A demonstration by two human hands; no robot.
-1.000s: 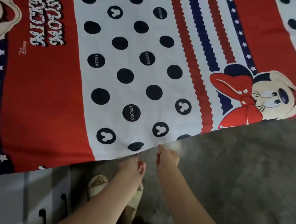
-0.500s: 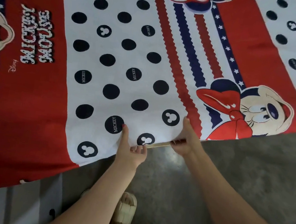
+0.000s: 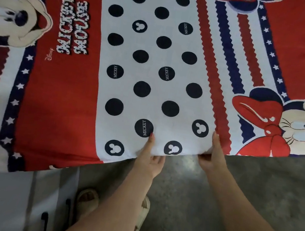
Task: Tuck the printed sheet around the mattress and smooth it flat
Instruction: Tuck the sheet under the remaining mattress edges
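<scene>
The printed sheet (image 3: 156, 60) is red, white and navy with black dots and cartoon mouse figures, and it fills the upper part of the head view, lying flat. Its near edge runs diagonally above the floor. My left hand (image 3: 150, 157) grips that edge, thumb on top by a dotted patch, fingers curled beneath. My right hand (image 3: 214, 154) holds the same edge a little to the right, thumb on the red zigzag stripe, fingers under the fabric. The mattress itself is hidden under the sheet.
Grey concrete floor (image 3: 255, 190) lies below the bed edge. A grey cabinet with black handles (image 3: 44, 219) stands at lower left under the sheet. My feet in pale sandals (image 3: 87, 200) are beside it.
Both hands rose from below the hanging edge and took hold of it with thumbs on top. The view has shifted so more of the sheet's left side shows.
</scene>
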